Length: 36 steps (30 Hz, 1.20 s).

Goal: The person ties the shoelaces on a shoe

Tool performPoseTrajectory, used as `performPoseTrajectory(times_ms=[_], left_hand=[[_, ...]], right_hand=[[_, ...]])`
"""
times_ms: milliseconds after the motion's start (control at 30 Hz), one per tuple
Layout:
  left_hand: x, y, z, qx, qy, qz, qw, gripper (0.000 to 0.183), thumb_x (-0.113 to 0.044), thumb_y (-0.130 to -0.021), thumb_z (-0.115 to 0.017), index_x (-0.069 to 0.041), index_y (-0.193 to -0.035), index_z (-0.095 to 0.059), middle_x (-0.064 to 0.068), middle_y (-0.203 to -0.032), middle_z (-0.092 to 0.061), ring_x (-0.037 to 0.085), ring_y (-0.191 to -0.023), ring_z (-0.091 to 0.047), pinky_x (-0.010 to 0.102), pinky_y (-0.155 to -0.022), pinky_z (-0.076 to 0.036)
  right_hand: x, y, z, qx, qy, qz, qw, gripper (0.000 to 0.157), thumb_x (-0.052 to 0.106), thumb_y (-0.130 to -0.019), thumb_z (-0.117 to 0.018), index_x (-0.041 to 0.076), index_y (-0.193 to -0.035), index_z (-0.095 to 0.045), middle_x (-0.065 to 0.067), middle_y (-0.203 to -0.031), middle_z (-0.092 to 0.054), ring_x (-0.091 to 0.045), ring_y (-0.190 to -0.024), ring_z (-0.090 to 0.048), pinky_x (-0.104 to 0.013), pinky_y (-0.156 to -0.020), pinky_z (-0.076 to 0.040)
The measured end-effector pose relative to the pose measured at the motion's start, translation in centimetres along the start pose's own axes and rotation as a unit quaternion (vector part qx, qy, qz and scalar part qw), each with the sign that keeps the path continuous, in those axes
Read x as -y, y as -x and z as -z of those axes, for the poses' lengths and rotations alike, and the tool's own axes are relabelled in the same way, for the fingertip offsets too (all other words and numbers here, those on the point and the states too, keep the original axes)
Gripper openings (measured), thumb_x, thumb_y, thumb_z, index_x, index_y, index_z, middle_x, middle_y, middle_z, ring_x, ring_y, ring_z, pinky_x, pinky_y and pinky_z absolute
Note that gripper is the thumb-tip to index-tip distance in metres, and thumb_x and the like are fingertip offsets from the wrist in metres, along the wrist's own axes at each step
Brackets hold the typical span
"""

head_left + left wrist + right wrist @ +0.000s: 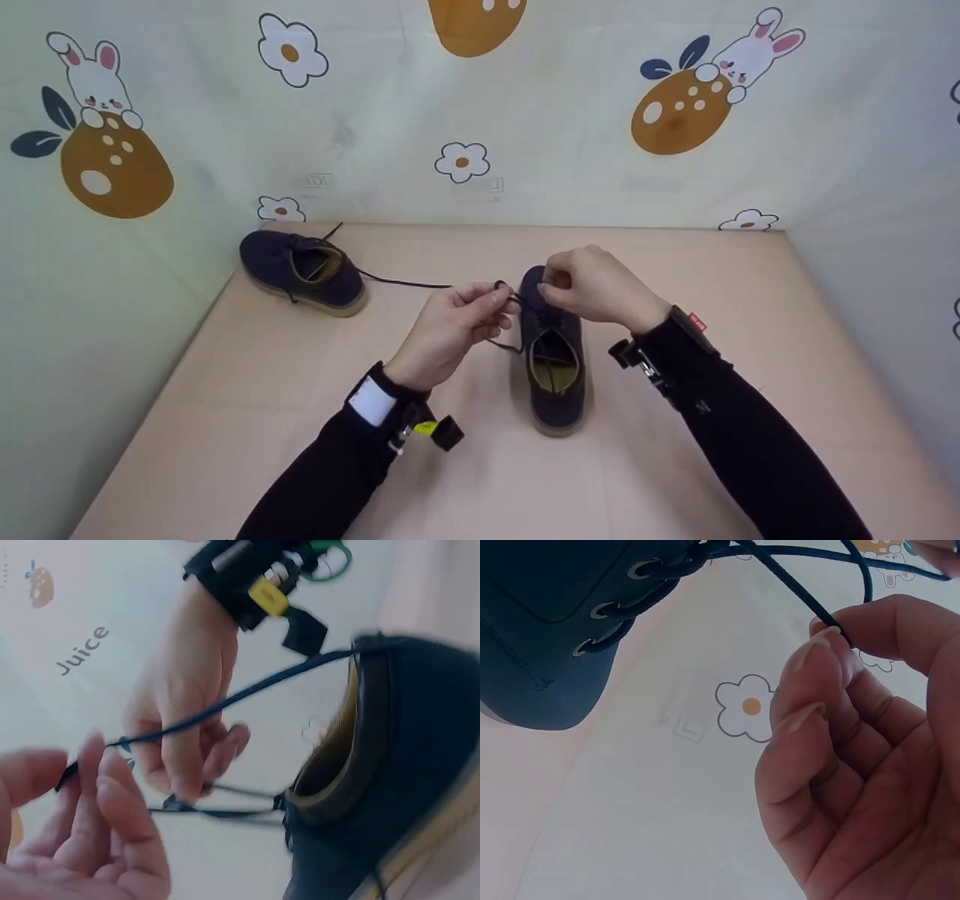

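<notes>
A dark navy lace-up shoe (559, 409) stands on the table with its toe pointing away from me. My left hand (454, 326), just left of the shoe, pinches a dark shoelace (255, 688) between thumb and fingers. Over the toe end is my right hand (600, 289). In the right wrist view its thumb and fingertips pinch a bent piece of lace (795, 586) that comes from the top of the eyelets. Between the two hands the lace is drawn out, and my left hand's edge (939, 556) shows in the corner there.
A matching navy shoe (262, 251) sits at the table's back left, turned at an angle. From beside it a thin dark lace (405, 283) runs across the table toward my left hand. A patterned curtain (375, 127) stands behind the table and along both sides.
</notes>
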<state>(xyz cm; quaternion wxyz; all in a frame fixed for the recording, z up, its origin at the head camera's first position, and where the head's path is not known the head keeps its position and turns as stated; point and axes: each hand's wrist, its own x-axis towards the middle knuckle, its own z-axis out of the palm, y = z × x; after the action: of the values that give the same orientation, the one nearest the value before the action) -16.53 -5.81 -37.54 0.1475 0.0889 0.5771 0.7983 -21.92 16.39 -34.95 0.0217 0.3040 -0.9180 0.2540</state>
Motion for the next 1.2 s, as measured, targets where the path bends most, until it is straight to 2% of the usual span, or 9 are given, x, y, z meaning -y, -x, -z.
performPoseTrajectory(times_ms=[133,233,333,433,600,700,833,1067,1200], left_hand=[[1.1,-0.2,-0.4,-0.028,0.078,0.002,0.9966,0.02,-0.009,-0.098,-0.062,0.004,-0.113,-0.065,0.01,-0.095,-0.073,0.015,-0.076,-0.067,0.024,-0.071,-0.053],[2.4,-0.2,-0.5,-0.032,0.063,0.01,0.9974,0.027,-0.008,-0.098,-0.063,0.009,-0.118,-0.062,0.013,-0.099,-0.073,0.015,-0.075,-0.069,0.023,-0.069,-0.054],[3.7,-0.3,-0.5,-0.008,-0.008,0.033,0.9994,0.029,-0.009,-0.096,-0.066,0.011,-0.116,-0.064,0.014,-0.096,-0.073,0.013,-0.069,-0.068,0.022,-0.063,-0.053],[4.4,-0.5,-0.3,0.012,-0.118,0.039,0.9922,0.027,-0.018,-0.094,-0.07,0.007,-0.104,-0.07,0.01,-0.081,-0.071,0.01,-0.058,-0.062,0.021,-0.055,-0.049],[4.0,-1.0,1.1,-0.039,-0.232,0.031,0.9715,0.038,-0.038,-0.096,-0.066,-0.002,-0.087,-0.073,0.003,-0.058,-0.056,0.009,-0.046,-0.046,0.021,-0.043,-0.037],[3.7,-1.5,2.0,-0.054,-0.219,0.038,0.9734,0.037,-0.035,-0.098,-0.063,-0.001,-0.088,-0.073,0.001,-0.057,-0.053,0.008,-0.044,-0.044,0.02,-0.042,-0.035],[3.7,-2.1,2.4,-0.036,-0.169,0.065,0.9829,0.026,-0.022,-0.098,-0.064,0.003,-0.095,-0.072,0.002,-0.063,-0.059,0.008,-0.046,-0.051,0.019,-0.043,-0.038],[4.3,-1.4,0.2,-0.057,0.008,0.058,0.9967,0.029,-0.015,-0.099,-0.062,0.012,-0.11,-0.064,0.011,-0.085,-0.072,0.014,-0.065,-0.067,0.023,-0.058,-0.054],[4.7,-1.1,-0.9,-0.012,-0.055,0.075,0.9956,0.03,-0.018,-0.095,-0.069,0.011,-0.103,-0.068,0.009,-0.078,-0.071,0.012,-0.055,-0.064,0.021,-0.05,-0.05]], right_hand=[[0.0,-0.1,0.2,0.005,-0.003,0.003,1.0,0.017,0.018,-0.09,-0.069,0.012,-0.074,-0.067,0.005,-0.061,-0.055,-0.012,-0.055,-0.05,-0.032,-0.055,-0.042],[-0.1,-0.2,0.3,0.005,-0.002,0.012,1.0,0.018,0.018,-0.09,-0.07,0.013,-0.073,-0.066,0.006,-0.06,-0.054,-0.012,-0.055,-0.05,-0.031,-0.055,-0.042],[-0.2,0.0,0.4,0.002,-0.004,0.02,1.0,0.019,0.018,-0.089,-0.07,0.014,-0.072,-0.065,0.007,-0.06,-0.053,-0.012,-0.055,-0.049,-0.031,-0.054,-0.041],[-0.1,0.1,0.4,-0.001,-0.008,0.022,1.0,0.019,0.018,-0.09,-0.07,0.014,-0.072,-0.065,0.007,-0.06,-0.052,-0.011,-0.054,-0.048,-0.03,-0.053,-0.04],[0.0,0.3,0.4,0.008,-0.017,0.015,1.0,0.019,0.019,-0.091,-0.069,0.014,-0.073,-0.066,0.007,-0.061,-0.054,-0.011,-0.054,-0.049,-0.03,-0.052,-0.041],[0.0,0.4,0.5,0.01,-0.018,0.01,1.0,0.018,0.018,-0.09,-0.07,0.014,-0.073,-0.066,0.007,-0.061,-0.054,-0.011,-0.055,-0.049,-0.031,-0.053,-0.042],[0.0,0.4,0.4,0.008,-0.021,0.012,1.0,0.016,0.016,-0.09,-0.07,0.013,-0.074,-0.066,0.006,-0.061,-0.054,-0.011,-0.055,-0.049,-0.031,-0.053,-0.041],[0.2,0.3,0.2,0.007,-0.023,0.011,1.0,0.015,0.017,-0.09,-0.071,0.012,-0.077,-0.067,0.005,-0.062,-0.054,-0.012,-0.055,-0.049,-0.031,-0.054,-0.041],[0.2,0.3,0.0,0.003,-0.021,0.006,1.0,0.014,0.016,-0.09,-0.07,0.012,-0.077,-0.067,0.005,-0.062,-0.055,-0.012,-0.055,-0.05,-0.03,-0.053,-0.042]])
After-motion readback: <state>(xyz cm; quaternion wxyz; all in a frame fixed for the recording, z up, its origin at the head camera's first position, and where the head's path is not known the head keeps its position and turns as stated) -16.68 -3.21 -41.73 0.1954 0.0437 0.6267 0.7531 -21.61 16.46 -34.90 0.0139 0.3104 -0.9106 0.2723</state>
